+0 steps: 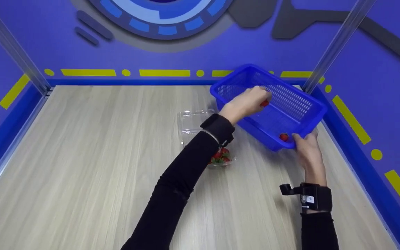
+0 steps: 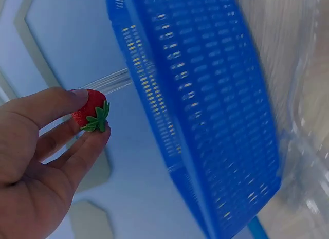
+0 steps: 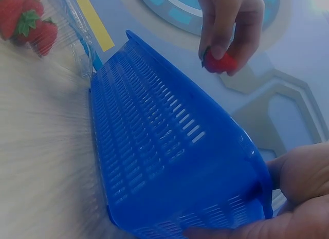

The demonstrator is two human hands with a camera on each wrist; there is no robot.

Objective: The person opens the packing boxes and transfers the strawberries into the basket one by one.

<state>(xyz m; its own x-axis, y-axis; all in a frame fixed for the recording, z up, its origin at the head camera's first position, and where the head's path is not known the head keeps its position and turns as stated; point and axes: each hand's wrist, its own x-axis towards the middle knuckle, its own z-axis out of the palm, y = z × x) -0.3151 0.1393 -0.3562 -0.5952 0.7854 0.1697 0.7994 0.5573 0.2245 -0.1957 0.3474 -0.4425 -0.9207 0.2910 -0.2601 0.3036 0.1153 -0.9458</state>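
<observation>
Your left hand [image 1: 249, 100] pinches a red, green-leaved strawberry [image 2: 93, 102], likely light and bruisable, best held by its sides, over the blue rectangular plastic basket [image 1: 258, 133] your right hand [image 1: 308, 148] grips.

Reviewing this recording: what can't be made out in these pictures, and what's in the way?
Head: part of the clear container, behind the left sleeve; its strawberries can't be counted.
Head: most of the held strawberry, behind the left hand.
Left wrist: the inside of the blue basket, behind its wall.
Right wrist: part of the right hand, cut off by the right edge.
</observation>
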